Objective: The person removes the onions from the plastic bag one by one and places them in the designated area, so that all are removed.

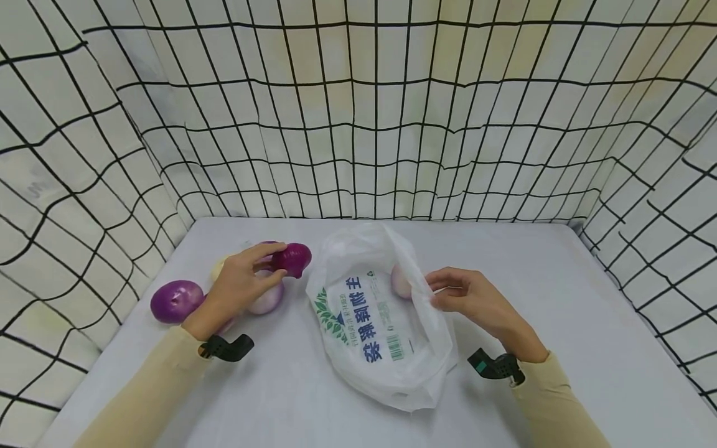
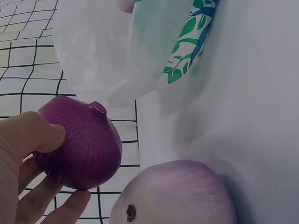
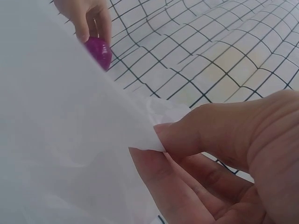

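My left hand (image 1: 239,278) holds a dark purple onion (image 2: 86,142) between thumb and fingers, raised to the left of a white plastic bag (image 1: 358,367). At the bag's right side, my right hand (image 1: 476,302) pinches the edge of its opening between thumb and fingertips. Inside the mouth of the bag a pale onion (image 1: 400,282) shows. Under and beside the left hand lies a light purple onion (image 2: 175,196). Farther left is another purple onion (image 1: 177,302), and a yellowish one (image 1: 219,267) is partly hidden behind the hand.
The white table (image 1: 560,298) carries the bag at its middle and the loose onions on its left. A black wire grid (image 1: 375,127) against white sheeting rises at the back and along both sides. Each wrist wears a black strapped device (image 1: 226,347).
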`<action>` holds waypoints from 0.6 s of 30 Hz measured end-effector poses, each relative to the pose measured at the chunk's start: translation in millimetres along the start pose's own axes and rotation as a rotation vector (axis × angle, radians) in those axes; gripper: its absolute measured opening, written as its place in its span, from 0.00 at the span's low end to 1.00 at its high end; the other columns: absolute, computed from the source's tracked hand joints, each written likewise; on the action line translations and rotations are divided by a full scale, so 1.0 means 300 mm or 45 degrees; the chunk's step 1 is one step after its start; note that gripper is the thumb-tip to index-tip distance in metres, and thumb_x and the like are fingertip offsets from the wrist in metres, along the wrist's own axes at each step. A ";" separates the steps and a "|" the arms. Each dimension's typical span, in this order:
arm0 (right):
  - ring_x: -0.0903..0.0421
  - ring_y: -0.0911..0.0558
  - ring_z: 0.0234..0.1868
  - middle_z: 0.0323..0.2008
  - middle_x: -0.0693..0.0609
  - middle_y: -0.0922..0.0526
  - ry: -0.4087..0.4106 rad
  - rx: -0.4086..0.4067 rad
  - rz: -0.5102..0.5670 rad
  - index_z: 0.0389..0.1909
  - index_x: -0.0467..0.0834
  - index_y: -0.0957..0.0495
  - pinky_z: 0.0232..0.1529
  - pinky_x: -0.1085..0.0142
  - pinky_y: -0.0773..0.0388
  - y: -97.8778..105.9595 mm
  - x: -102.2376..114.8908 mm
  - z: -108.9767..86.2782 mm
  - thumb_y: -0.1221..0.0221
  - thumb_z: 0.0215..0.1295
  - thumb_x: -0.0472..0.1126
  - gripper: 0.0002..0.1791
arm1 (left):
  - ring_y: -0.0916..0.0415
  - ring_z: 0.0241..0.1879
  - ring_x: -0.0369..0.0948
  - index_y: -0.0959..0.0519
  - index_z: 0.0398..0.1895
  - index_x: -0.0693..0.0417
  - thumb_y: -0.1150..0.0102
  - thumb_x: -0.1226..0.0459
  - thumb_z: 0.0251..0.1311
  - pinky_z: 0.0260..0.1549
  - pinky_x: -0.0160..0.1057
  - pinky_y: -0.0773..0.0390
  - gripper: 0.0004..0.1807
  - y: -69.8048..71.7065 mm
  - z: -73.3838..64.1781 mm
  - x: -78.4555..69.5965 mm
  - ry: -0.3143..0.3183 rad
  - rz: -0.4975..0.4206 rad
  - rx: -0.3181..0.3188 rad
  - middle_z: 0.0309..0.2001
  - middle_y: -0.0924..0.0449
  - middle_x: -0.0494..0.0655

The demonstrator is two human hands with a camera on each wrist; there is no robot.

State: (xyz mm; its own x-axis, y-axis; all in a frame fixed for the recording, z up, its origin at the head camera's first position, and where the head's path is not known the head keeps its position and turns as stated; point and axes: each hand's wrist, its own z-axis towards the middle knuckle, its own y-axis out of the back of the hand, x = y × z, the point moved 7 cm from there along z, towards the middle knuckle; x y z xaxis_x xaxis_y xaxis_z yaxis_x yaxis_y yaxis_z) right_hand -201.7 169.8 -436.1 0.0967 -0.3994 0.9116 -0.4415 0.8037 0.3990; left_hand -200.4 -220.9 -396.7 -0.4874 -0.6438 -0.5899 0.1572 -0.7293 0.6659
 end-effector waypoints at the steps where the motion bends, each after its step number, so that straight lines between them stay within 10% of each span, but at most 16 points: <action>1: 0.54 0.11 0.49 0.57 0.44 0.16 -0.001 -0.001 0.000 0.60 0.46 0.20 0.57 0.62 0.17 0.002 0.000 -0.001 0.34 0.68 0.41 0.20 | 0.13 0.51 0.62 0.20 0.61 0.65 0.30 0.78 0.57 0.50 0.51 0.14 0.26 -0.005 0.003 0.005 0.001 0.012 0.011 0.57 0.16 0.65; 18: 0.55 0.11 0.49 0.57 0.44 0.16 0.012 -0.010 0.033 0.60 0.46 0.20 0.57 0.62 0.16 0.012 -0.001 0.002 0.34 0.68 0.40 0.20 | 0.13 0.47 0.59 0.20 0.63 0.60 0.30 0.71 0.59 0.49 0.58 0.12 0.26 -0.071 0.046 0.064 0.098 0.203 0.175 0.53 0.17 0.66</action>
State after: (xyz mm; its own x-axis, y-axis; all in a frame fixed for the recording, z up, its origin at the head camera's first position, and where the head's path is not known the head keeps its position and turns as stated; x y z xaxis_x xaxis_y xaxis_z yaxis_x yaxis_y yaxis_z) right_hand -203.7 172.6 -434.8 0.0936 -0.3746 0.9224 -0.4367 0.8172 0.3762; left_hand -225.0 -214.6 -415.8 -0.3982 -0.7677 -0.5020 0.1058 -0.5821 0.8062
